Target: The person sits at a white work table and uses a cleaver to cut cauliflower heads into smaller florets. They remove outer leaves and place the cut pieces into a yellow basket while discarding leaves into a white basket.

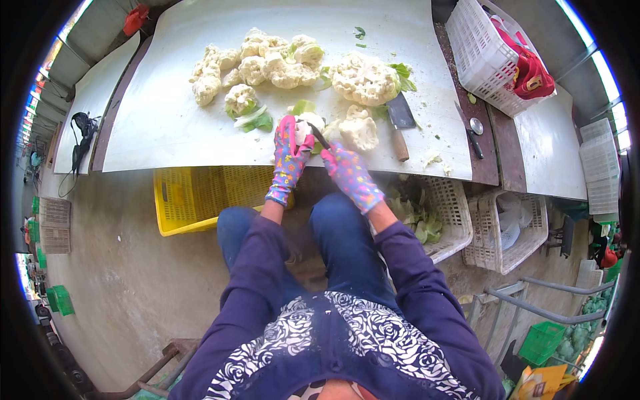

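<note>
My left hand (290,157), in a pink and blue flowered glove, holds a piece of cauliflower (302,131) near the front edge of the white-topped table (190,145). In my right hand (351,176), gloved alike, is a small knife (320,135); its dark blade lies against that piece. Behind my hands is a heap of cauliflower florets (280,60), with a large cauliflower head (364,79) to its right. A loose floret cluster (358,128) lies just right of the knife. A leafy piece (241,100) sits left. A cleaver (401,112) with a wooden handle rests at the right.
A yellow crate (187,200) and a white crate (450,215) with leaves stand under the table edge. At right lie another knife (475,142) and a metal spoon (476,126), below a white basket (480,55) holding a red bag. A metal rail (545,312) stands lower right.
</note>
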`<action>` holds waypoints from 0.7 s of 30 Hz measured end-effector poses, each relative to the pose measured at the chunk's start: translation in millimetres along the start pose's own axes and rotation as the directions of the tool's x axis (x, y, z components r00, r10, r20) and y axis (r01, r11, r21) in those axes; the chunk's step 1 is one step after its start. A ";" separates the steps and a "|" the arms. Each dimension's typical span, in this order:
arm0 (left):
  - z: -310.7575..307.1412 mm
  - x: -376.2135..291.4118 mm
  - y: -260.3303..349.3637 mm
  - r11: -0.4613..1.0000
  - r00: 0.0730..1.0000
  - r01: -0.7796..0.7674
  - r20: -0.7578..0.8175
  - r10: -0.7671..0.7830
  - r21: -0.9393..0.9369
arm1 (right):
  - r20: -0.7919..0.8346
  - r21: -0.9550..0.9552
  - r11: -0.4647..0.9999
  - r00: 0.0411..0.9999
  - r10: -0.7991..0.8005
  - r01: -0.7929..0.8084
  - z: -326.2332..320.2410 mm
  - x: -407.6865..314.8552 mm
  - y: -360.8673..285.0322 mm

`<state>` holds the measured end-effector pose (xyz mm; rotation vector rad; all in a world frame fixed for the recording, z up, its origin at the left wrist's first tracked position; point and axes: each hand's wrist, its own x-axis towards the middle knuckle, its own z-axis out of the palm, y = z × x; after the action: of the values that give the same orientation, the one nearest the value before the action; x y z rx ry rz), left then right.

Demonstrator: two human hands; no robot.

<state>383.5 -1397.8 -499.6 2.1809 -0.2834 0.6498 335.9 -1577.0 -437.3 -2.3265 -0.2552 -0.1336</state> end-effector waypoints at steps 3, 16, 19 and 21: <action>-1.7 0.8 -0.8 1.000 1.000 0.009 -0.005 -0.009 0.002 | -0.050 -0.061 0.992 0.993 -0.110 0.106 5.5 1.1 -4.0; -15.5 -4.8 34.1 0.926 0.995 0.085 -0.081 -0.059 0.368 | 0.114 -0.088 0.991 0.990 -0.087 0.097 8.4 8.2 0.4; -14.8 -4.7 30.5 0.954 0.992 0.130 -0.045 -0.122 0.271 | 0.140 -0.003 0.999 0.989 -0.051 0.052 6.8 13.6 6.2; -15.4 -3.1 21.2 0.985 0.995 0.060 -0.089 -0.046 0.164 | 0.204 0.101 0.992 0.977 0.058 -0.080 -3.0 14.4 8.6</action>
<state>366.7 -1399.5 -479.2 2.3040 -0.1292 0.7572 351.8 -1582.9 -438.7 -2.2375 -0.2743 0.1475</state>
